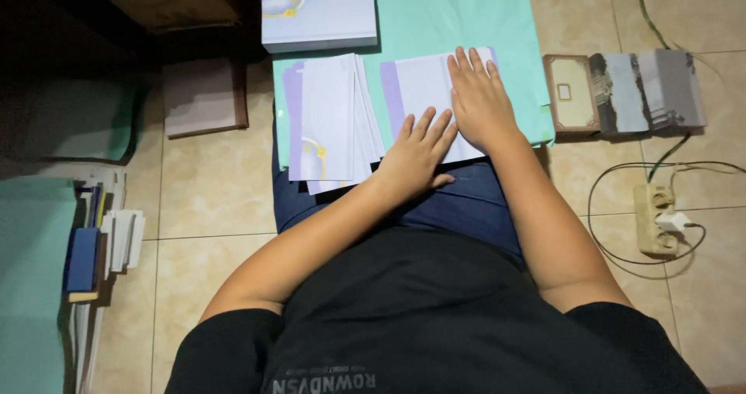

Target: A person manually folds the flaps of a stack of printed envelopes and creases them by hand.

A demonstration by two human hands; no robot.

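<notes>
Both the left hand [416, 155] and right hand [478, 99] lie flat and open, gripping nothing, pressing a white-and-lilac card [423, 91] on the green sheet [497, 21]; judging by this, a crease is being pressed, beside the stack of cards [330, 122] on the left.

I have 1 view only, from the camera on the person's head. It looks almost straight down over the chest and lap to the tiled floor [210, 184]. It sits close: the black shirt [435, 324] fills the bottom of the frame, and both forearms run up to the green sheet [482, 13] near the top edge. No 2nd view shares this scene.
</notes>
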